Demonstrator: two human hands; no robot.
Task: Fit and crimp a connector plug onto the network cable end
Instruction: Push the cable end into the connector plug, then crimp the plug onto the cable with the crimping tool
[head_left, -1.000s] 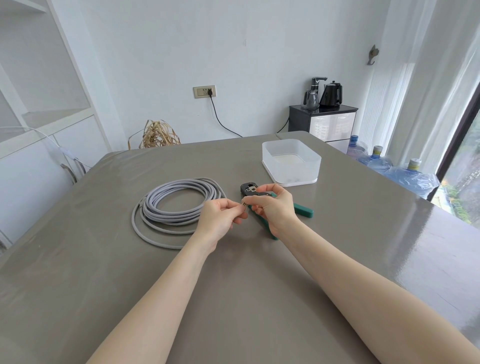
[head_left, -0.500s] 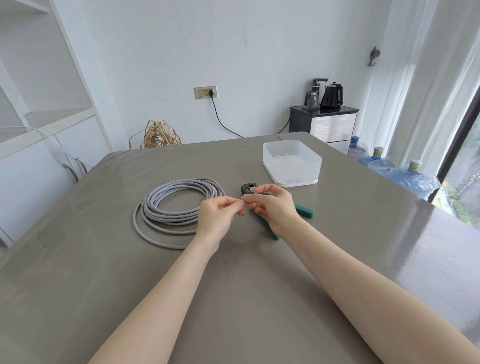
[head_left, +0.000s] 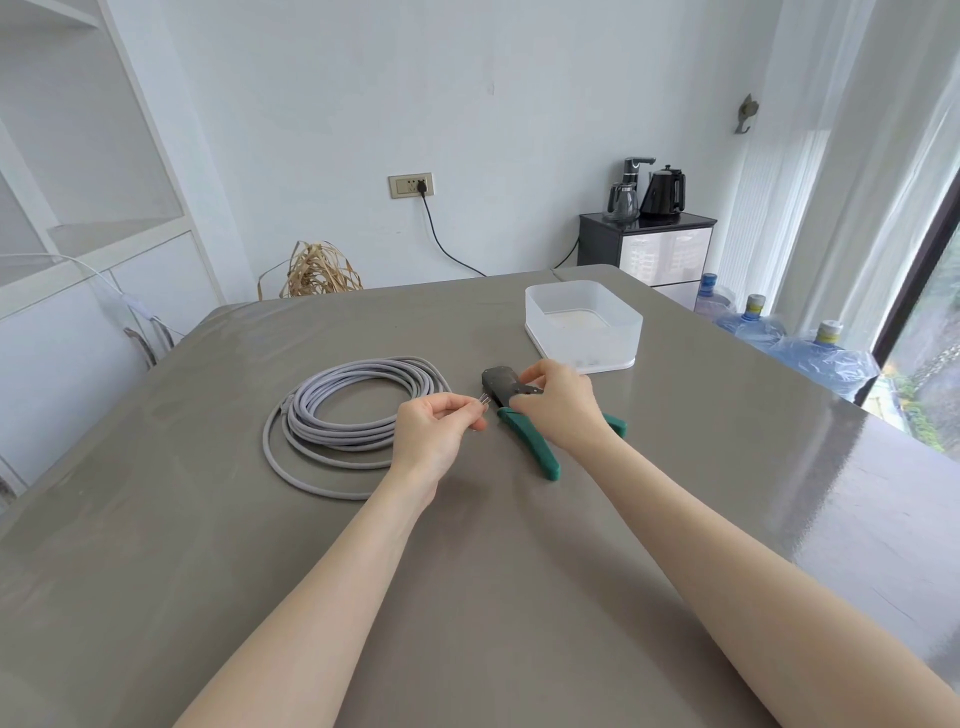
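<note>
A grey network cable (head_left: 353, 415) lies coiled on the table, left of centre. My left hand (head_left: 436, 428) pinches the cable end, where a small clear connector plug (head_left: 484, 400) shows at my fingertips. A crimping tool (head_left: 524, 423) with a dark head and green handles lies just to the right. My right hand (head_left: 558, 402) rests on top of the tool, fingers curled over its body near the head.
A translucent white plastic box (head_left: 584, 327) stands behind the tool. The grey table (head_left: 519, 545) ends at the right, where water bottles (head_left: 826, 353) stand on the floor. A black cabinet with kettles (head_left: 647, 244) is at the back wall.
My right hand let go of the cable end and moved right onto the crimping tool. My left hand still holds the cable end with the plug.
</note>
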